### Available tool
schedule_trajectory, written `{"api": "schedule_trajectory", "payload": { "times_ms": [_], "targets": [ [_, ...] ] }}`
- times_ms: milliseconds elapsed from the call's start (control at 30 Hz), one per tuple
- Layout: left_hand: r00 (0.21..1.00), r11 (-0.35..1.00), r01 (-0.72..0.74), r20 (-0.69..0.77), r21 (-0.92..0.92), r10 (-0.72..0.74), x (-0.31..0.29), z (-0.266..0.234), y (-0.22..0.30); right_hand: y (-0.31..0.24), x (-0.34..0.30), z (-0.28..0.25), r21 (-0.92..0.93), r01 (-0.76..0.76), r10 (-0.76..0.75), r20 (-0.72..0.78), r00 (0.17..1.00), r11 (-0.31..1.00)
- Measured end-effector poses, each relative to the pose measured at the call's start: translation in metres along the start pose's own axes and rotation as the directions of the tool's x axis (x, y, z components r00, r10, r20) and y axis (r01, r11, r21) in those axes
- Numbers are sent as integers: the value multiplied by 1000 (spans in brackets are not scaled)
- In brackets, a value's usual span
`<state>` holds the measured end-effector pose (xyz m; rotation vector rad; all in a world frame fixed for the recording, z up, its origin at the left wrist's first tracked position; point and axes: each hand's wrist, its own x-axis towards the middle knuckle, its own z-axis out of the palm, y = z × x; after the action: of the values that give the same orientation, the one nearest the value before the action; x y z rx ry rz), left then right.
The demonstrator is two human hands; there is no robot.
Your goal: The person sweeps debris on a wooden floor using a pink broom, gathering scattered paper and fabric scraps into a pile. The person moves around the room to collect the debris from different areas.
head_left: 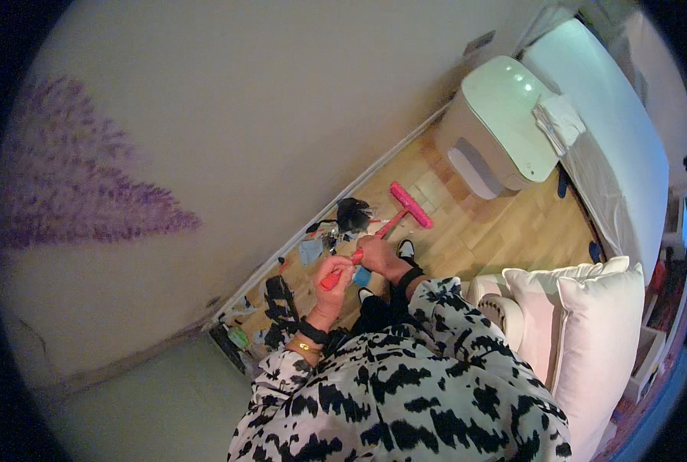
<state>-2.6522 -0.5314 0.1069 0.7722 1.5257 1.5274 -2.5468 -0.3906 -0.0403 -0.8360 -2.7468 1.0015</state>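
Both my hands are closed round the red handle [386, 228] of a floor tool with a pink, textured T-shaped head [410, 205]. Whether it is a mop or a broom I cannot tell. My left hand [334, 275] grips the handle's end, nearest my body. Farther along, closer to the head, my right hand [380, 256] wraps round it. The pink head is out over the wooden floor; whether it touches the boards is unclear. Left of the handle, by the wall, lie a crumpled black bag [352, 215] and a light blue piece [310, 251].
Litter runs along the wall's foot, including a black crumpled piece [280, 299] and a green item [238, 337]. Ahead stands a rounded white cabinet [474, 127] with folded white cloths [559, 122]. A plastic-covered bed [601, 100] lies behind it. White cushions [601, 331] are at my right.
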Motion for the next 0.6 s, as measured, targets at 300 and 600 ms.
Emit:
{"api": "schedule_trajectory", "payload": {
  "times_ms": [300, 600],
  "targets": [
    [941, 988, -111, -307, 110, 140, -71, -86, 40, -107, 30, 80, 24, 302, -300, 222, 928, 953],
    [830, 978, -12, -544, 210, 127, -184, -98, 93, -229, -16, 61, 309, 533, -615, 333, 715, 788]
  ]
}}
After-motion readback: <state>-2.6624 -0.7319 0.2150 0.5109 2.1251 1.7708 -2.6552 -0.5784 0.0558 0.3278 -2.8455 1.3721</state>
